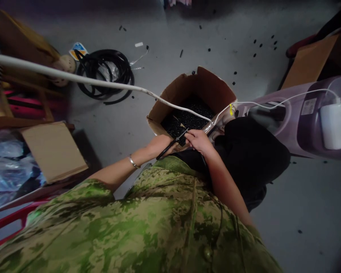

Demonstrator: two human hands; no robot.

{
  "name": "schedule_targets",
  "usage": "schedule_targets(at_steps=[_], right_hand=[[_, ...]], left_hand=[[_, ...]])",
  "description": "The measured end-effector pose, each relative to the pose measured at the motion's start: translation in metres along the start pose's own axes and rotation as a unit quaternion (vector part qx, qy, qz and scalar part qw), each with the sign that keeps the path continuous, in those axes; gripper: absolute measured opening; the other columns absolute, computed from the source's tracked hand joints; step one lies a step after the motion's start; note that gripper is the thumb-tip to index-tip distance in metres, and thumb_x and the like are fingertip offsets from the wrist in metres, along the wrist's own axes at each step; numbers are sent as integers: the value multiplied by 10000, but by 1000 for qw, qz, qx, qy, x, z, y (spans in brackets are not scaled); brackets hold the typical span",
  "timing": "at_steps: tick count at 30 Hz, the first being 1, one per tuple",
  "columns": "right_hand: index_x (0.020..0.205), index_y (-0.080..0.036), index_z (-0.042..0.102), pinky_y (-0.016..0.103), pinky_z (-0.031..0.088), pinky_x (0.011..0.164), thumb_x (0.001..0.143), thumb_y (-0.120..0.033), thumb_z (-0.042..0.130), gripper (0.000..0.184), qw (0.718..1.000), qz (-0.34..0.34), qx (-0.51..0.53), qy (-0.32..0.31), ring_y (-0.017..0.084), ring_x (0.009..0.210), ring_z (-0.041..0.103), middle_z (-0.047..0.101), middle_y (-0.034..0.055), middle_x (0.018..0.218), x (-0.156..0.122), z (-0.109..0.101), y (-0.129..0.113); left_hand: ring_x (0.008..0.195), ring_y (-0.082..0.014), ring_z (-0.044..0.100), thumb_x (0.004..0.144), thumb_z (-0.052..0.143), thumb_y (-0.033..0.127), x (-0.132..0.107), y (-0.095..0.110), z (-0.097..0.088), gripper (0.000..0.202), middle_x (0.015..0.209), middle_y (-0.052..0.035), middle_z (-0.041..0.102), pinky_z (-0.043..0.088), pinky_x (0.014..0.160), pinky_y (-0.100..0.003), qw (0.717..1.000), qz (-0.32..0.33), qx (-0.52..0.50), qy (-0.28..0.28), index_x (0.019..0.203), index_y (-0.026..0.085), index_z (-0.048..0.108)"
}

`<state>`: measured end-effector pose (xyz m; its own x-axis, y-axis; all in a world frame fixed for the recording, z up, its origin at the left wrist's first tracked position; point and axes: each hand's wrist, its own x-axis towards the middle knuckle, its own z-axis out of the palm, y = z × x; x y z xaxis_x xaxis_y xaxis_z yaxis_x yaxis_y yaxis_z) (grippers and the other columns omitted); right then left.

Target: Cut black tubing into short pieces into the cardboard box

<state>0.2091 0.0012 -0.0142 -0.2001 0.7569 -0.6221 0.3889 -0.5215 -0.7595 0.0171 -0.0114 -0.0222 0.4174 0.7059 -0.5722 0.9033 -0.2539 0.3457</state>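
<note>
My left hand [162, 142] is closed around black-handled scissors [170, 146], whose thin metal tip points up and to the right. Close by that tip, my right hand [198, 141] has its fingers pinched together; what lies in them is too small to make out. Both hands are over the near edge of an open cardboard box [170, 91]. Inside it lies a heap of small black pieces [193, 113], with a few pale scraps on top.
A coil of black tubing [105, 74] lies on the floor at the upper left. A white cable [113, 84] crosses above the box. On the right is a purple-tinted plastic chair or stool [294, 110] bearing a white adapter [337, 126]. Small black bits dot the floor.
</note>
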Motion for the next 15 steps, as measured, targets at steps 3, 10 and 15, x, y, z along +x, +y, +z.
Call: schedule_targets(at_steps=[3,10,15], right_hand=[[613,-189,541,208,283,383,927,-244,525,320,998,26,62,-10,77,385,381,496,-42,482,-3,-1,-3],[616,-195,539,215,244,415,904,-324,552,316,995,-41,52,-73,76,403,352,458,-58,484,-5,-2,0],[565,-186,515,237,281,539,882,-280,557,333,989,-120,-34,-84,98,525,392,478,-44,520,-6,-4,-6]], left_hand=[[755,-280,703,981,375,498,1,1,-6,519,762,-168,717,530,711,-354,1000,9,0,-13,798,149,711],[805,-284,710,938,478,433,0,-9,-19,369,902,-181,745,545,733,-362,997,63,-18,-36,982,132,687],[788,-298,708,922,485,405,-3,-9,-21,352,916,-201,738,548,727,-385,996,72,-11,-52,961,118,685]])
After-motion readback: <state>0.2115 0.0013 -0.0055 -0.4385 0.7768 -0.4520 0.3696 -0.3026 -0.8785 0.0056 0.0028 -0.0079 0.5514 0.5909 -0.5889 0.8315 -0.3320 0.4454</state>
